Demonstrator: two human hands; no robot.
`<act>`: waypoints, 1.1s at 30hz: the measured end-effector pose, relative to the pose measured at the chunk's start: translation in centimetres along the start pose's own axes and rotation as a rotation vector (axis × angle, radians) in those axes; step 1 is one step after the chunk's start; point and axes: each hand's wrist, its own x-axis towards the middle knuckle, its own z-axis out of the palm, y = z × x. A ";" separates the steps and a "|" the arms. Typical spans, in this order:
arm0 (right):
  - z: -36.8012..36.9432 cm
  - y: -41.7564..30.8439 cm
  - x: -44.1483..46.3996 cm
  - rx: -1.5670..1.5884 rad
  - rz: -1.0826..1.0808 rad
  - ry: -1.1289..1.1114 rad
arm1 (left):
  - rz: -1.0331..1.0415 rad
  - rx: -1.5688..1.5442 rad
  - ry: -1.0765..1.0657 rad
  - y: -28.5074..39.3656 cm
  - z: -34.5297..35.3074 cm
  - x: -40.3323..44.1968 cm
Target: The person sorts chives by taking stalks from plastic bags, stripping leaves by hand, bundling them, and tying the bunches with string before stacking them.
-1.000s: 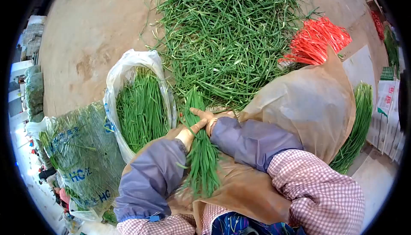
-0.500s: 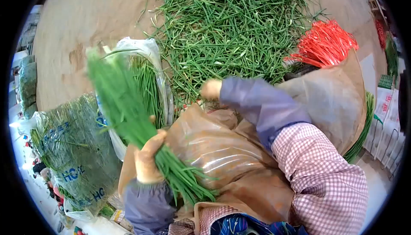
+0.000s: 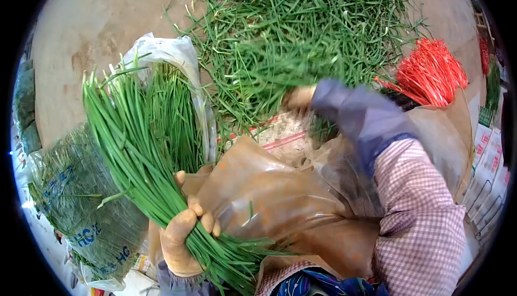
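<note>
My left hand [image 3: 186,237], in a tan glove, is wrapped round a thick bunch of green chives [image 3: 132,145], held at a slant over my lap. The pale stem ends point up and to the left, and the leaf tips spread toward my waist. At the near edge of a big loose pile of chives [image 3: 301,43], my right hand [image 3: 300,98] is smeared by motion. Its fingers do not show clearly, and whether it grips any stalks cannot be made out. Blurred leaves lie just beyond it.
A white plastic bag [image 3: 200,102] with upright chives stands left of the held bunch. Beside it is a large wrapped clear bag of greens [image 3: 81,204]. Red ties [image 3: 433,72] lie at the right. A brown plastic apron [image 3: 280,188] covers my lap.
My right hand has moved slightly right, and leaves at the pile's near edge have shifted, baring a pale surface with red stripes. The bunch in my left hand has come lower.
</note>
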 end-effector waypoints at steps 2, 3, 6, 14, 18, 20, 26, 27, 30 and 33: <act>-7.0 3.2 -1.8 -0.097 0.108 0.213 | 0.002 -0.001 -0.046 0.2 0.3 0.3; -10.1 4.4 -2.5 -0.149 0.162 0.329 | 0.008 0.000 -0.070 0.3 0.5 0.4; -17.1 6.7 -3.7 -0.248 0.293 0.585 | 0.006 0.005 -0.062 0.5 0.9 1.1; -21.1 4.6 -2.6 -0.288 0.231 0.682 | 0.048 0.079 0.040 1.5 3.1 1.5; -7.8 -7.0 5.1 -0.750 0.035 0.804 | 0.040 0.029 -0.057 1.4 3.4 0.8; 1.8 -12.3 11.1 -0.867 -0.123 0.921 | -0.080 -0.057 -0.217 2.1 2.4 1.0; 0.1 -4.4 13.0 -0.426 0.070 0.881 | -0.063 -0.037 -0.195 2.1 2.3 -1.6; -3.8 -2.7 9.8 -0.440 0.323 0.738 | -0.065 -0.022 -0.225 2.0 2.0 -1.9; -11.1 -3.2 0.0 -0.265 0.709 0.807 | -0.078 0.037 -0.322 1.8 0.6 -2.3; -13.1 -6.7 -3.7 0.506 0.143 0.736 | -0.004 0.199 -0.265 1.7 2.0 -3.3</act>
